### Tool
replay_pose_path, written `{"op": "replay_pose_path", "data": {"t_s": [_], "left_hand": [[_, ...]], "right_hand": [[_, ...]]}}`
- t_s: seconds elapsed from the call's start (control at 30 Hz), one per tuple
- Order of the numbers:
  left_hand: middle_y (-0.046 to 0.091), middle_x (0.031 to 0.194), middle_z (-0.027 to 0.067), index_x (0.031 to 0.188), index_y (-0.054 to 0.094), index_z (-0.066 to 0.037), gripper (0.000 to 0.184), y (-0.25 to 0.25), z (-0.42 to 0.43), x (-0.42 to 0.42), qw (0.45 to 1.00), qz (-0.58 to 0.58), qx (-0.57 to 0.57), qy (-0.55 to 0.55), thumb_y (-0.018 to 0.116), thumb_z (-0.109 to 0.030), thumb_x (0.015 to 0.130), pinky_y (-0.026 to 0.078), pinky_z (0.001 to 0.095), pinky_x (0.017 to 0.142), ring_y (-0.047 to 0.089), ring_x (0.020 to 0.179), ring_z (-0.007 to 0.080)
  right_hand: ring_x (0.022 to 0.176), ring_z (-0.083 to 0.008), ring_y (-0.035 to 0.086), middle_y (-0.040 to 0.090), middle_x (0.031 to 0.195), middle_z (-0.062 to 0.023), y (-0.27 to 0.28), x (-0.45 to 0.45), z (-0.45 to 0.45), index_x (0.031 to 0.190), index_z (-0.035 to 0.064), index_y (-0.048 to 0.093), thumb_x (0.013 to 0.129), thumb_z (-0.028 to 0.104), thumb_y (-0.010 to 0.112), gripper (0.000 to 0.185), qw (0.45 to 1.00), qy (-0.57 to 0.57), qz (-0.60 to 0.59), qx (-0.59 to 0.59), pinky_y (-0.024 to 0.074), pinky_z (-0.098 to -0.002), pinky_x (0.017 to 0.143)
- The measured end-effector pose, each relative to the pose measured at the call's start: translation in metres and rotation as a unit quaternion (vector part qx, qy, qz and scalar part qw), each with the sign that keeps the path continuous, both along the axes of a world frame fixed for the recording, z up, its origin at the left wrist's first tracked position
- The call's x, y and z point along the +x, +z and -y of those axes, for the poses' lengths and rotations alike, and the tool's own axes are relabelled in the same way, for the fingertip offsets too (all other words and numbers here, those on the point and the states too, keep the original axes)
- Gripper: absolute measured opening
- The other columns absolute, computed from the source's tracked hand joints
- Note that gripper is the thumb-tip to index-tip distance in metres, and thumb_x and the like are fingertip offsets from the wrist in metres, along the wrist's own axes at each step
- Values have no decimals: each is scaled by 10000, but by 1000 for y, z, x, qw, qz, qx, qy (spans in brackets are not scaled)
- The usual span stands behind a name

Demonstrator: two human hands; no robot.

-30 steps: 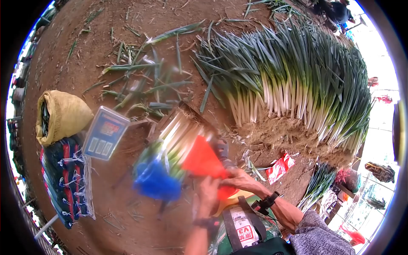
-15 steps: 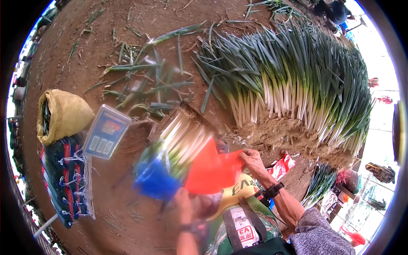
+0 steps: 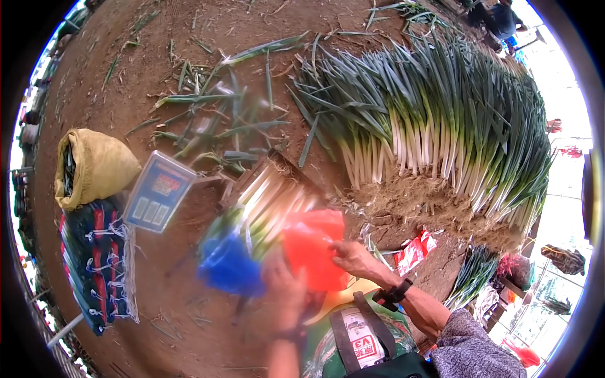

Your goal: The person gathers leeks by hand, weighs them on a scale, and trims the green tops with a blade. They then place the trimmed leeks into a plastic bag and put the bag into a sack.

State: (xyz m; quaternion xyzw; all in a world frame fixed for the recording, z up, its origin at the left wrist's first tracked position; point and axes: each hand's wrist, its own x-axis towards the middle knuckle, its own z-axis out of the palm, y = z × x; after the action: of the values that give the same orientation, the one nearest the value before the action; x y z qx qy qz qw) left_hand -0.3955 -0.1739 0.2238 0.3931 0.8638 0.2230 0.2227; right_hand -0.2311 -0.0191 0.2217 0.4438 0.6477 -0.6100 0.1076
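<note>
My right hand (image 3: 356, 258) pinches the right edge of a bright red plastic sheet (image 3: 318, 249). At the sheet's left side is my left hand (image 3: 283, 286), so smeared that its fingers cannot be made out. Under and behind the red plastic lies a bundle of leek-like green onions (image 3: 271, 205), white ends pointing up and right, in a low wooden frame (image 3: 242, 179). Crumpled blue plastic (image 3: 230, 264) covers part of the bundle's green end, left of my left hand.
A long row of upright green onions (image 3: 435, 120) stands at the right. Loose leaves (image 3: 233, 129) litter the soil ahead. At left are a blue-labelled plastic box (image 3: 161, 192), a yellow sack (image 3: 101, 167) and a striped wrap (image 3: 101, 264). A person (image 3: 498, 22) is at the far upper right.
My right hand has moved left and a little down with the red sheet's edge, which is now less spread out. My left hand has shifted slightly up and right onto the red plastic's side.
</note>
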Motion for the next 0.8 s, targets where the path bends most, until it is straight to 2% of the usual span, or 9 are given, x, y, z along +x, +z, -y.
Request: {"op": "replay_pose_path", "data": {"t_s": [0.13, 0.23, 0.3, 0.43, 0.47, 0.57, 0.6, 0.7, 0.8], "left_hand": [[425, 1512, 192, 1481, 452, -103, 881, 4, -20, 3, 992, -69, 25, -102, 836, -130, 689, 270, 555, 1162, 374, 1422, 389], [475, 1480, 137, 1292, 625, -127, 622, -1, -31, -5, 981, -89, 9, -174, 765, -67, 689, 262, 553, 1162, 360, 1444, 345], [541, 1399, 107, 1119, 670, -127, 434, -38, -18, -9, 990, -38, 15, -132, 718, -45, 695, 281, 541, 1145, 392, 1422, 322], [652, 1191, 63, 892, 646, -118, 169, -32, -1, -29, 981, -142, -34, -128, 660, -43, 741, 319, 514, 1089, 497, 1315, 290], [669, 1042, 84, 846, 605, -94, 127, -22, -1, -37, 990, -90, 17, -104, 665, -45, 744, 397, 477, 981, 592, 1128, 315], [649, 932, 116, 837, 593, -65, 102, -13, 11, -38, 994, -78, 61, -44, 656, -44, 760, 456, 452, 829, 616, 960, 342], [611, 865, 146, 837, 577, -32, 100, 2, 11, -39, 997, -31, 64, -28, 641, -10, 763, 468, 453, 713, 597, 856, 378], [592, 841, 164, 815, 543, -10, 97, 55, 5, -36, 996, 64, 34, 59, 616, 22, 760, 464, 470, 695, 579, 822, 399], [564, 800, 180, 785, 513, 0, 95, 17, 47, -38, 991, 24, 55, 118, 597, 37, 761, 454, 466, 686, 562, 778, 406]], "right_hand": [[883, -367, 705, 715, 991, -198, 14, 6, -1, 1120, 86, 696, 938, 153, 616, 210, 987, 123, -61, 82, 564, -431, 793], [822, -358, 696, 707, 937, -186, 15, 15, -3, 1163, 67, 675, 927, 206, 694, 275, 973, 180, -103, 98, 556, -416, 717], [812, -381, 693, 704, 907, -187, 23, 19, -3, 1120, 98, 689, 925, 171, 650, 212, 977, 150, -116, 96, 559, -435, 714], [773, -408, 680, 684, 844, -193, 26, 40, -13, 1014, 107, 685, 899, 150, 636, 132, 975, 144, -95, 139, 552, -470, 677], [755, -401, 680, 673, 803, -204, 26, 44, -16, 930, 77, 657, 858, 120, 631, 87, 965, 165, -81, 188, 542, -489, 648], [779, -394, 664, 647, 836, -177, 14, 57, -22, 1039, 40, 654, 860, 118, 633, 196, 922, 287, 6, 259, 542, -465, 660], [742, -382, 647, 610, 812, -170, 6, 62, -20, 940, 45, 624, 841, 106, 598, 119, 917, 269, -12, 293, 526, -484, 637], [750, -388, 647, 621, 820, -162, 5, 60, -21, 860, 43, 585, 848, 116, 603, 76, 902, 204, 10, 381, 533, -485, 653], [798, -367, 685, 680, 829, -178, -7, 68, -33, 946, 31, 659, 819, 78, 597, 149, 883, 192, 106, 416, 555, -465, 687]]}}
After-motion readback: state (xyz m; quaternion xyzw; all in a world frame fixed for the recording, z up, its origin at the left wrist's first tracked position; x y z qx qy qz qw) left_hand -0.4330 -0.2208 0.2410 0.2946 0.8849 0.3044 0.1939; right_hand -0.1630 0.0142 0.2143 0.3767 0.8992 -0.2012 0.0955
